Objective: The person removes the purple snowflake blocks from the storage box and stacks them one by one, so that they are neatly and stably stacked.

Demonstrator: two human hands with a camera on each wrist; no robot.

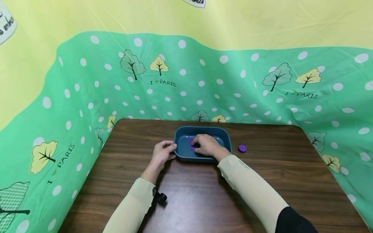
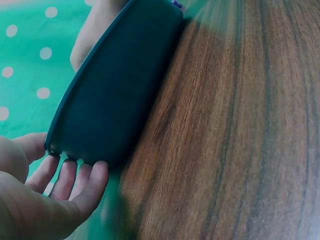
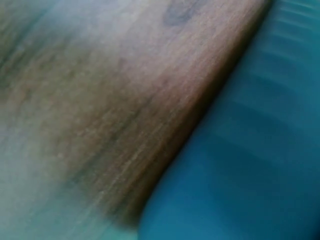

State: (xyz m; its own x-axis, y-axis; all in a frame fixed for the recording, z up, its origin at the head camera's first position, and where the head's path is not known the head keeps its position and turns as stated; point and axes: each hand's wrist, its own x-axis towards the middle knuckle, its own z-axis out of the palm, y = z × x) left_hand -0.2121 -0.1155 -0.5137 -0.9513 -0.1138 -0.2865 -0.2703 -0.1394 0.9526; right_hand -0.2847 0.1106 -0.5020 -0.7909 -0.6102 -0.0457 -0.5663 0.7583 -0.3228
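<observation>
A dark blue rectangular plastic box [image 1: 188, 160] with rounded corners sits on the table. My left hand [image 1: 163, 152] grips its left end, the thumb at the rim and the fingers against the outer wall, as the left wrist view also shows. My right hand [image 1: 207, 145] reaches down into the box over its right side, fingers bent. Between its thumb and index fingertips is a small purple notched disc [image 1: 192, 148]. Another purple piece [image 1: 190, 140] shows just behind, partly covered by the fingers. The right wrist view shows only the box's outer wall [image 3: 250, 165], blurred.
One more purple notched disc [image 1: 242, 148] lies on the table to the right of the box. The dark wood table [image 1: 198, 191] ends shortly behind the box, where a green and yellow printed cloth [image 1: 166, 97] hangs. A small black device [image 1: 161, 197] is strapped at the left wrist.
</observation>
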